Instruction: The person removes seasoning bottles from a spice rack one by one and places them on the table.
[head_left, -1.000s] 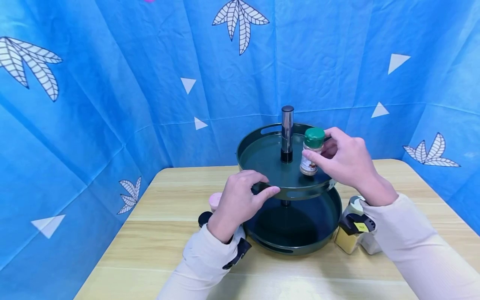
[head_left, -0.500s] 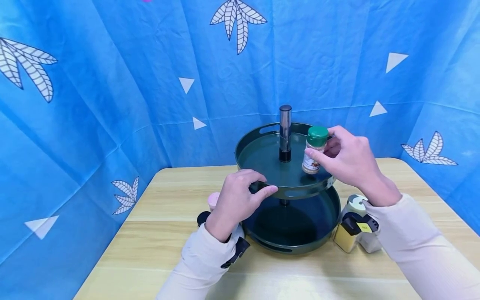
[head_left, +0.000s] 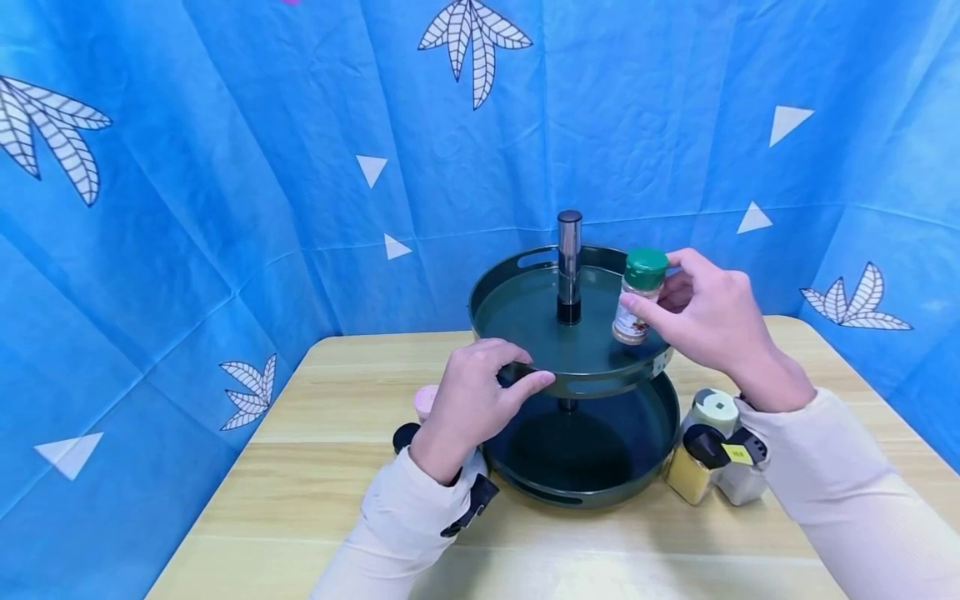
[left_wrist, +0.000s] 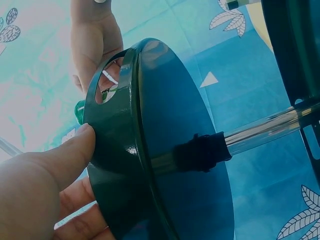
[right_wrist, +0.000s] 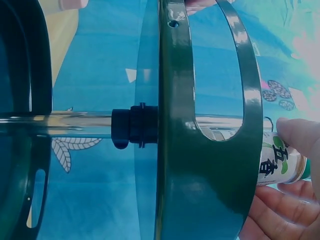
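Note:
A two-tier dark green round tray stand [head_left: 517,333] with a chrome centre post [head_left: 570,258] stands on the table. My left hand [head_left: 476,400] grips the near-left rim of its upper tray between thumb and fingers; in the left wrist view the thumb [left_wrist: 75,150] lies on the rim's outside. Over the right part of that tray, my right hand [head_left: 712,312] holds a small spice jar [head_left: 633,321] with a green cap, slightly tilted. The right wrist view shows the jar's printed label [right_wrist: 277,157], its lower end hidden behind the rim. Whether it touches the tray floor I cannot tell.
Seasoning containers, one with yellow contents [head_left: 688,477], stand right of the lower tray [head_left: 585,500], partly behind my right wrist. A pink-topped container [head_left: 425,400] and a black-capped one [head_left: 406,436] are at the left. Blue cloth [head_left: 315,150] hangs behind the wooden table [head_left: 300,492].
My right hand and the spice jar have moved a little to the right, nearer the upper tray's right rim. The left hand keeps its grip on the rim.

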